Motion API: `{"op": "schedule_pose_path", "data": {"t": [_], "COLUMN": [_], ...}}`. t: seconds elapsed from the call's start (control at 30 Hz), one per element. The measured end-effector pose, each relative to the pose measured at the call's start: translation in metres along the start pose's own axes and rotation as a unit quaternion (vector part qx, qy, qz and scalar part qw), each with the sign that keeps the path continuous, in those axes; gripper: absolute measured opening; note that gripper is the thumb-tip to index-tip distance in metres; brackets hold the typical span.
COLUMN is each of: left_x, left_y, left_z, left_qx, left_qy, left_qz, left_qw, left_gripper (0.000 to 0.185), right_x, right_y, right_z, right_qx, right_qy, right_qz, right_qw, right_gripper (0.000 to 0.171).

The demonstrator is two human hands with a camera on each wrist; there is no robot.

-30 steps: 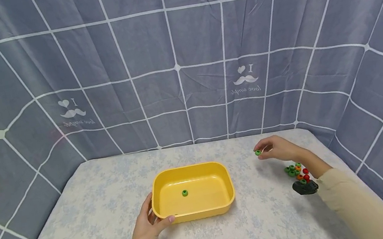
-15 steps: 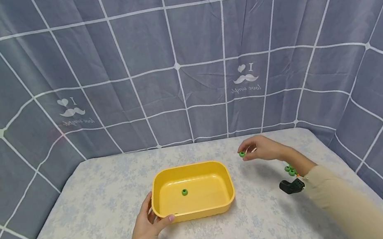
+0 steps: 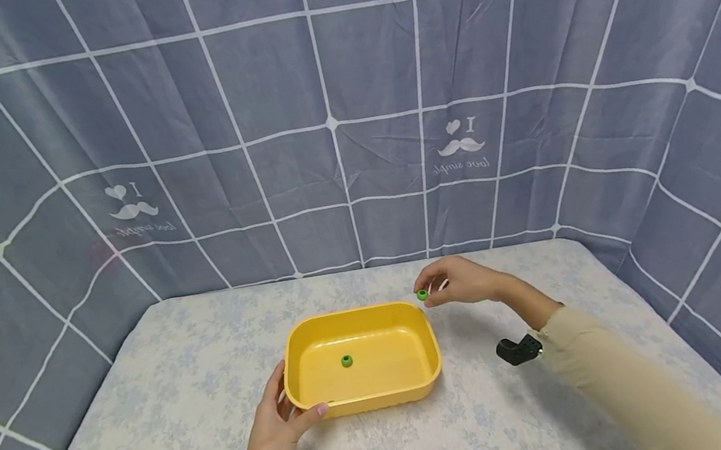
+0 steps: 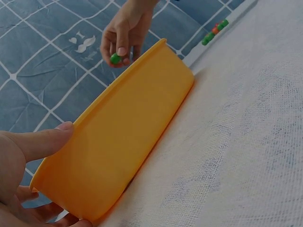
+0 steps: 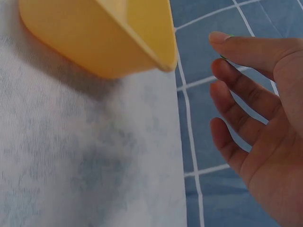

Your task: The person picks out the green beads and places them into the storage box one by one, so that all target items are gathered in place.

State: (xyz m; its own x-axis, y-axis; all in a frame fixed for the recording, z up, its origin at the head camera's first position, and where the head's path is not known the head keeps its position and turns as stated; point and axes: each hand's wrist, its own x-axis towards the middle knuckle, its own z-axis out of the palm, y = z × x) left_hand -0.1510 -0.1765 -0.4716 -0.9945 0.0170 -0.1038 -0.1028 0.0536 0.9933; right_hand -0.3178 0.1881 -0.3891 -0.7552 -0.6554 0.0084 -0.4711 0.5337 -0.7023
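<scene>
Between right hand fingers, green ring

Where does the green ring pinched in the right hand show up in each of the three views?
Head: green ring right of centre, just off the tub's far right corner.
Left wrist: ring upper left, above the tub rim.
Right wrist: not clearly visible; hidden behind the fingers.
Shared landmark: yellow tub.

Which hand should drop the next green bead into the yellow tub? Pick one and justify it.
Right. The right hand already pinches a green bead just above the yellow tub by its far right corner. The left hand grips the tub's near left corner, steadying it.
</scene>
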Motion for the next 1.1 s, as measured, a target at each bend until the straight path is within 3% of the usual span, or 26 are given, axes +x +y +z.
{"op": "schedule_pose_path", "data": {"t": [0.57,0.83,1.1], "left_x": [0.001,0.003,0.002], "left_y": [0.001,0.001,0.000], "left_z": [-0.001,0.002,0.000], "left_qx": [0.010,0.002,0.008], "left_qy": [0.004,-0.005,0.001], "left_qz": [-0.005,0.003,-0.001], "left_qw": [0.9999,1.0000,1.0000], "left_gripper": [0.114,0.113,0.113], "right_x": [0.035,0.048,0.066], "right_y": [-0.023,-0.034,-0.042], "right_z": [0.023,0.029,0.042], "right_qx": [-0.001,0.006,0.001], "right_qy": [-0.045,-0.054,-0.075], "right_qz": [-0.050,-0.044,-0.090], "right_qw": [0.998,0.998,0.993], "right_gripper": [0.023,0.023,0.022]}}
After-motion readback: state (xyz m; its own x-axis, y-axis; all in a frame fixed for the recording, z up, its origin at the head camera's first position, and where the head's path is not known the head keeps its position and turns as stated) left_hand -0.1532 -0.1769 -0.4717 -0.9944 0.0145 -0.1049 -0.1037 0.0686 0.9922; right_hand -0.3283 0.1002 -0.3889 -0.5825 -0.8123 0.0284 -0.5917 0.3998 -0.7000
